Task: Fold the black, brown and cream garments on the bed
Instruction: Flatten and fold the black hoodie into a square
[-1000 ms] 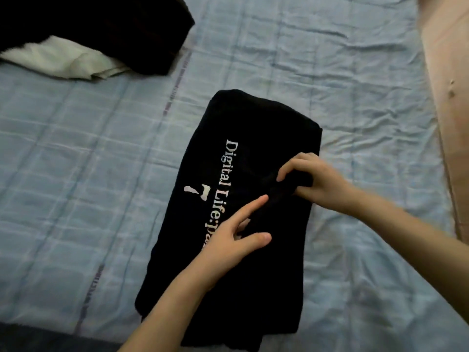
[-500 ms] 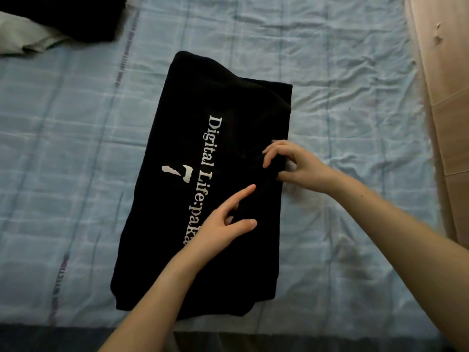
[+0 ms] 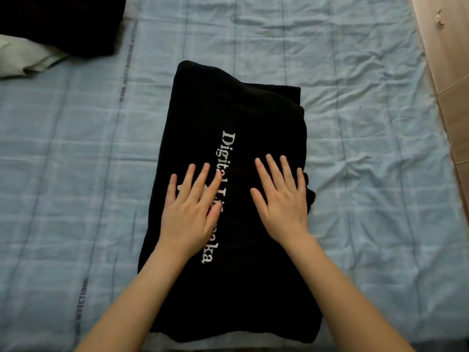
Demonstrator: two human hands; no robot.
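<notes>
A black garment [image 3: 228,110] with white lettering lies folded into a long rectangle in the middle of the bed. My left hand [image 3: 190,209] rests flat on its left half, fingers spread, partly covering the print. My right hand [image 3: 281,196] lies flat on its right half, fingers apart, near the right edge. Neither hand grips the cloth. At the top left a dark garment [image 3: 58,24] sits in a heap, with a cream garment [image 3: 22,59] sticking out below it.
The bed is covered with a wrinkled light-blue checked sheet [image 3: 368,148]. A wooden floor [image 3: 451,72] runs along the bed's right edge. The near edge of the bed is at the bottom of the view.
Both hands let go of the pinched fabric near the garment's right edge and now lie flat and open on top of it.
</notes>
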